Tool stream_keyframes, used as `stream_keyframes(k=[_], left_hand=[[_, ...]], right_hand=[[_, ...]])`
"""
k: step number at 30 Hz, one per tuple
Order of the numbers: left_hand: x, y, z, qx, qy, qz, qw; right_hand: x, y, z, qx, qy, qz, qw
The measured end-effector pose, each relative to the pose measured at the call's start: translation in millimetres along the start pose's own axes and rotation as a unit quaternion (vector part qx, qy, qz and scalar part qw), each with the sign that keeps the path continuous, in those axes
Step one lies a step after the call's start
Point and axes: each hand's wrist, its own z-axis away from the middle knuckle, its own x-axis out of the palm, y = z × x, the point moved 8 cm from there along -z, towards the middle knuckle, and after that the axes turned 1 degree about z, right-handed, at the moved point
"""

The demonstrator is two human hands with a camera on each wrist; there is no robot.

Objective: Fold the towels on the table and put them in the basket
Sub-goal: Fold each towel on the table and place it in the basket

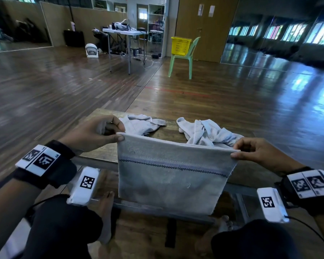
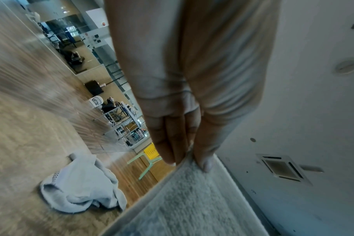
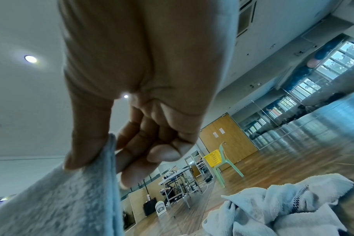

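Nearest the camera, the person's knees in dark trousers and bare feet (image 1: 106, 206) show on the wooden floor (image 1: 232, 94), with marker-tagged bands strapped around both wrists. Just above them hangs a pale grey towel (image 1: 172, 174), doubled over so two edges meet along the top, a dark stitched stripe running across it. The left hand (image 1: 94, 136) pinches the towel's upper left corner between thumb and fingers; the left wrist view shows the fingers (image 2: 172, 143) lying straight along one side of the cloth and the thumb pressed on the other. The right hand (image 1: 258, 152) pinches the upper right corner, thumb on the near face and index finger behind, the other fingers (image 3: 164, 153) curled into the palm. The towel is stretched flat between the two hands, held up in the air in front of the near edge of the low wooden counter (image 1: 168, 130), its lower edge hanging below that edge.

On the counter behind it lie two crumpled towels: the left heap (image 1: 140, 124) near the left hand and the right heap (image 1: 204, 131) just beyond the right hand, apart from each other.

Well beyond, across the floor, a yellow basket (image 1: 180, 46) sits on the seat of a green plastic chair (image 1: 183, 58) before wooden doors (image 1: 206, 25). To its left stands a folding table (image 1: 123, 32) cluttered with gear, with a white fan (image 1: 91, 51) on the floor beside it.
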Motion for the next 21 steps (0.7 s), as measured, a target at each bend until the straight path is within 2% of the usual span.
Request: stream_keyframes(k=[4, 7, 10, 13, 21], left_hand=[[1, -3, 1, -0.019, -0.001, -0.012, 1.000], [9, -10, 3, -0.028, -0.024, -0.111, 0.993], [14, -8, 6, -0.004, -0.014, -0.201, 0.980], [17, -3, 9, 0.001, -0.007, -0.221, 0.975], [14, -11, 9, -0.049, -0.043, -0.218, 0.974]], right_hand=[[0, 8, -1, 0.002, -0.005, -0.015, 1.000], [0, 12, -1, 0.006, -0.018, -0.015, 1.000], [3, 9, 4, 0.002, -0.035, -0.026, 0.999], [2, 5, 7, -0.010, -0.033, -0.011, 0.999], [4, -1, 10, -0.019, -0.025, -0.003, 1.000]])
